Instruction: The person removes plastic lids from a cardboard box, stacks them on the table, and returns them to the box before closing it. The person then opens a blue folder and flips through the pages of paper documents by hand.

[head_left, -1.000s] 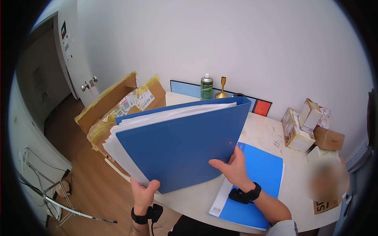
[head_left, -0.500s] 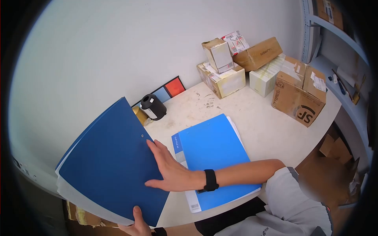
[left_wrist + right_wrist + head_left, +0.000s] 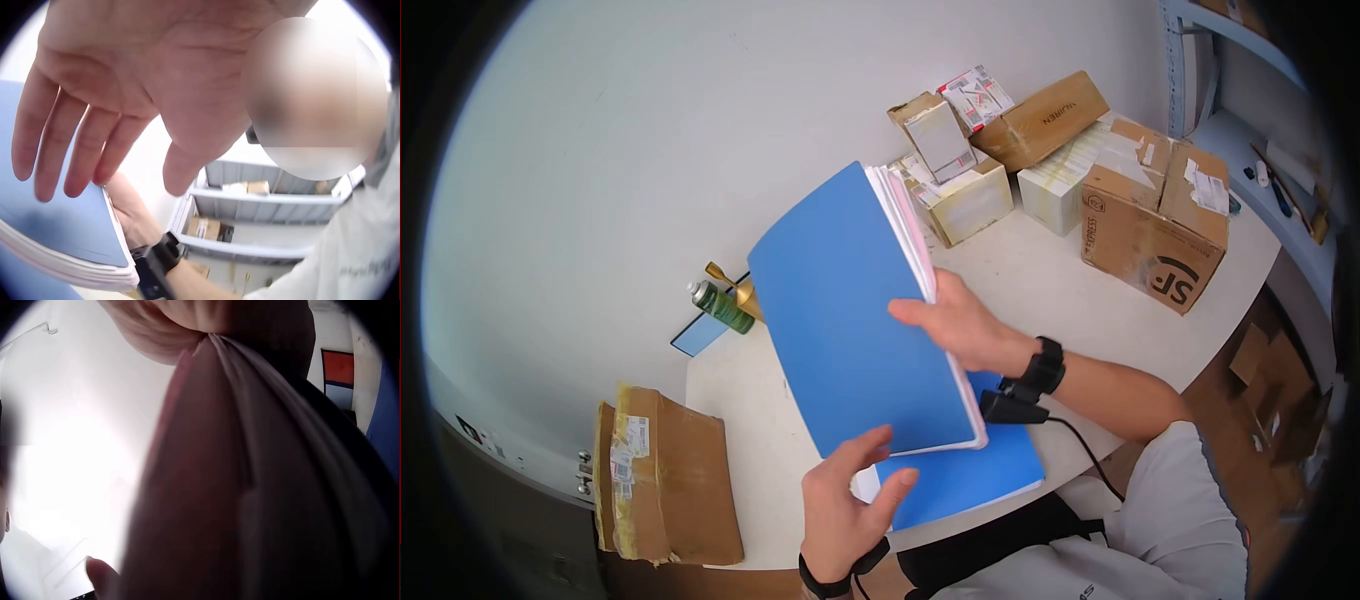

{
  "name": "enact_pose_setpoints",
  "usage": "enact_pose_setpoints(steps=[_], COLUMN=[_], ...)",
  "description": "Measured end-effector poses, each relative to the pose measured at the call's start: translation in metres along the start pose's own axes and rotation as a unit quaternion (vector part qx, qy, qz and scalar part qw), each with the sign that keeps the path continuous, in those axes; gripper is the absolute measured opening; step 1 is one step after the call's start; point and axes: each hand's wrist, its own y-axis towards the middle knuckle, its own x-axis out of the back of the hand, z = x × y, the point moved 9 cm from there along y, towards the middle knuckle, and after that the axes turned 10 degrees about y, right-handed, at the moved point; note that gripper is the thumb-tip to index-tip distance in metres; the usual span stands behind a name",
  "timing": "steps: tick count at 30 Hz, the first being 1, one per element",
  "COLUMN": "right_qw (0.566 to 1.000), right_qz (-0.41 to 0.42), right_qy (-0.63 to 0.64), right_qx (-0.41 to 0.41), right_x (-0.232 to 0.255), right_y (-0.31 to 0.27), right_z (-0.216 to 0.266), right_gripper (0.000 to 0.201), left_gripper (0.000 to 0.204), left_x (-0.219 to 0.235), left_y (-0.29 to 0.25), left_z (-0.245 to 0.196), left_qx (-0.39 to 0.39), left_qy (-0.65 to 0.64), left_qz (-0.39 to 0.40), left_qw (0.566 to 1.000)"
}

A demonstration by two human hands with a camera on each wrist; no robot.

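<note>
Currently holds the left grip (image 3: pixel 836 510) out with fingers loosely spread, near the lower edge of the raised blue folder (image 3: pixel 850 310); pinches that folder's paper-filled open side in the right grip (image 3: pixel 975 328), with thumb laid on the cover. Holds it tilted above a second folder (image 3: pixel 975 480) on the table (image 3: pixel 1045 275). Shows bare table between right grip and the carton (image 3: pixel 1128 250), printed "SF" and "EXPRESS".
</note>
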Motion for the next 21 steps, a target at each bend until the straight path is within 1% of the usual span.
enact_pose_setpoints(steps=[1, 2, 3, 4, 5, 6, 7, 8, 9, 10, 11, 13, 14, 15, 16, 17, 19, 20, 21], right_qw=[0.999, 0.997, 0.994, 0.989, 0.982, 0.974, 0.974, 0.971, 0.967, 0.966, 0.964, 0.962, 0.964, 0.965, 0.967, 0.965, 0.964, 0.966, 0.967], right_qz=[0.000, 0.002, -0.010, -0.021, -0.040, -0.060, -0.050, -0.076, -0.105, -0.101, -0.101, -0.098, -0.091, -0.084, -0.081, -0.087, -0.088, -0.062, -0.035], right_qy=[-0.013, -0.025, -0.032, -0.038, -0.046, -0.054, -0.049, -0.055, -0.059, -0.053, -0.072, -0.090, -0.089, -0.087, -0.088, -0.080, -0.073, -0.072, -0.069], right_qx=[-0.037, -0.075, -0.108, -0.142, -0.177, -0.211, -0.217, -0.221, -0.225, -0.231, -0.236, -0.238, -0.235, -0.231, -0.227, -0.232, -0.238, -0.240, -0.242], right_x=[0.020, 0.039, 0.060, 0.080, 0.102, 0.122, 0.135, 0.153, 0.162, 0.162, 0.161, 0.163, 0.163, 0.162, 0.160, 0.159, 0.160, 0.161, 0.160], right_y=[0.004, 0.005, 0.004, 0.000, -0.003, -0.007, -0.011, -0.016, -0.020, -0.023, -0.024, -0.024, -0.023, -0.022, -0.022, -0.024, -0.028, -0.027, -0.026], right_z=[0.005, 0.008, 0.009, 0.006, -0.001, -0.009, -0.017, -0.027, -0.036, -0.042, -0.039, -0.036, -0.038, -0.038, -0.035, -0.032, -0.035, -0.038, -0.041], right_gripper=[0.029, 0.031, 0.032, 0.034, 0.034, 0.034, 0.034, 0.036, 0.038, 0.038, 0.039, 0.040, 0.040, 0.040, 0.040, 0.040, 0.039, 0.040, 0.040], left_gripper=[0.036, 0.033, 0.031, 0.035, 0.045, 0.052, 0.060, 0.066, 0.073, 0.080, 0.080, 0.064, 0.064, 0.059, 0.054, 0.054, 0.046, 0.046, 0.045], left_x=[0.003, 0.009, 0.016, 0.016, 0.001, -0.028, -0.052, -0.063, -0.077, -0.081, -0.082, -0.091, -0.094, -0.104, -0.113, -0.116, -0.116, -0.112, -0.100], left_y=[-0.008, -0.013, -0.023, -0.026, -0.036, -0.047, -0.060, -0.060, -0.057, -0.054, -0.049, -0.047, -0.047, -0.048, -0.048, -0.050, -0.053, -0.055, -0.054], left_z=[0.033, 0.071, 0.108, 0.121, 0.147, 0.175, 0.189, 0.180, 0.169, 0.170, 0.167, 0.160, 0.165, 0.167, 0.164, 0.166, 0.164, 0.165, 0.165], left_qx=[0.094, 0.177, 0.261, 0.271, 0.271, 0.291, 0.307, 0.335, 0.361, 0.344, 0.348, 0.385, 0.385, 0.396, 0.398, 0.394, 0.407, 0.403, 0.372], left_qy=[-0.043, -0.010, 0.024, 0.101, 0.123, 0.055, -0.015, -0.085, -0.154, -0.109, -0.106, -0.193, -0.192, -0.313, -0.430, -0.430, -0.512, -0.514, -0.513], left_qz=[-0.038, -0.066, -0.094, -0.065, 0.010, 0.102, 0.191, 0.210, 0.228, 0.241, 0.239, 0.251, 0.248, 0.242, 0.234, 0.231, 0.172, 0.164, 0.144], left_qw=[0.994, 0.982, 0.960, 0.955, 0.955, 0.950, 0.932, 0.915, 0.891, 0.901, 0.900, 0.867, 0.868, 0.829, 0.776, 0.779, 0.737, 0.740, 0.760])
